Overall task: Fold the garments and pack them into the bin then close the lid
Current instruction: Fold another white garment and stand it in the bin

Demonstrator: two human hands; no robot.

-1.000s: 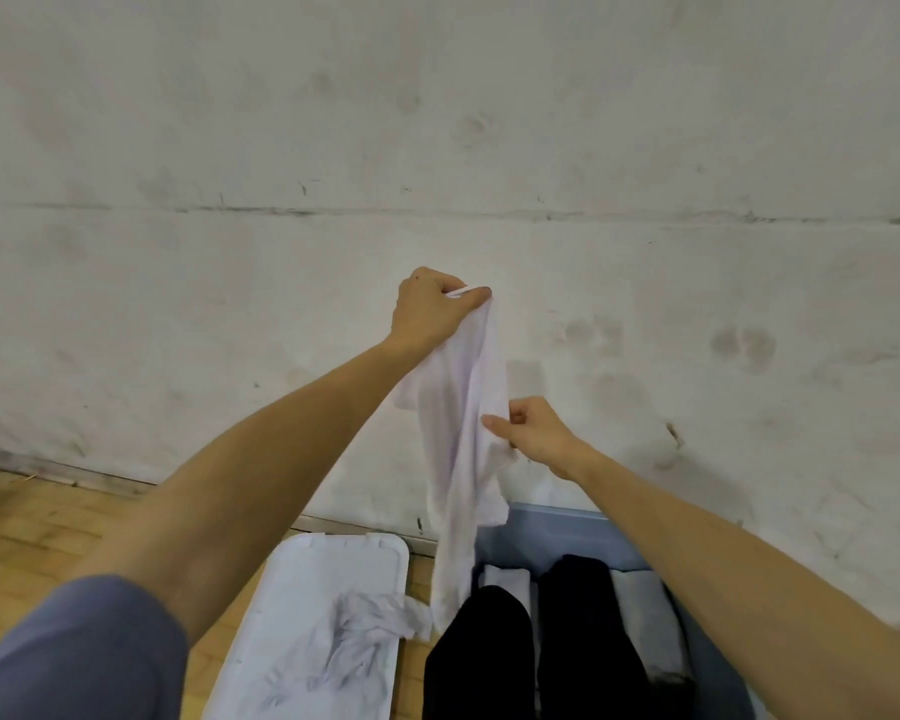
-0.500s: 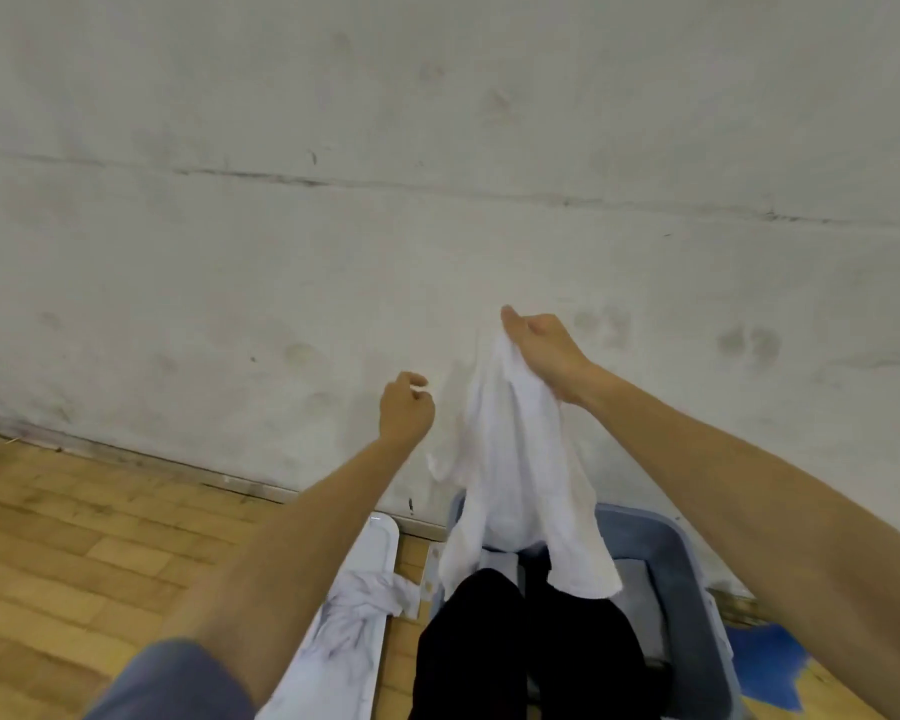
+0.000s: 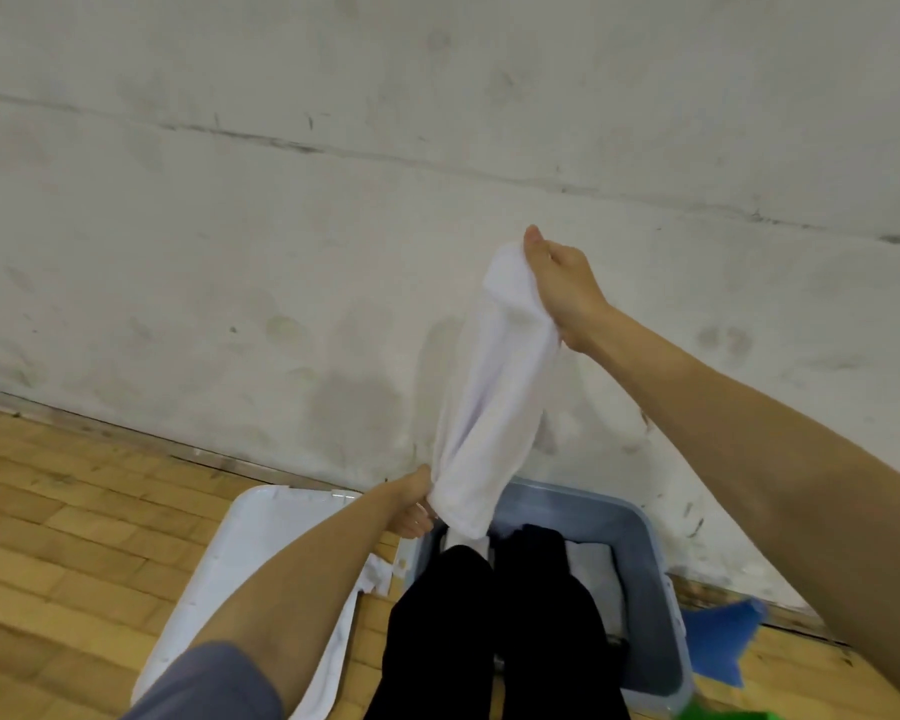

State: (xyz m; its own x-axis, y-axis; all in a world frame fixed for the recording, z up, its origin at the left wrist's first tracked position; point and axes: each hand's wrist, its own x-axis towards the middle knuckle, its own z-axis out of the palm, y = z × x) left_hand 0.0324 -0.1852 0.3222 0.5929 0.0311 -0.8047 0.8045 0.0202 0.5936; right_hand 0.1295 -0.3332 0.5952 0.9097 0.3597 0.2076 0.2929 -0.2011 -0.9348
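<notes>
White garment (image 3: 494, 387): no legible label; top gripped by right hand (image 3: 562, 288), lower end by left hand (image 3: 417, 504), above bin (image 3: 640, 569).

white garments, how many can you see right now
3: one white cloth garment stretched between both hands above the grey plastic bin, one crumpled on the white lid at left, one folded inside the bin. Others may be hidden.

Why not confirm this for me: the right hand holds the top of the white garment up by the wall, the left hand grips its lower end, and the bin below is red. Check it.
One detail is wrong: the bin is blue-grey, not red, as the head view shows. The rest stands: the right hand holds the top of the white garment up by the wall, and the left hand has its grip on the lower end.
</notes>
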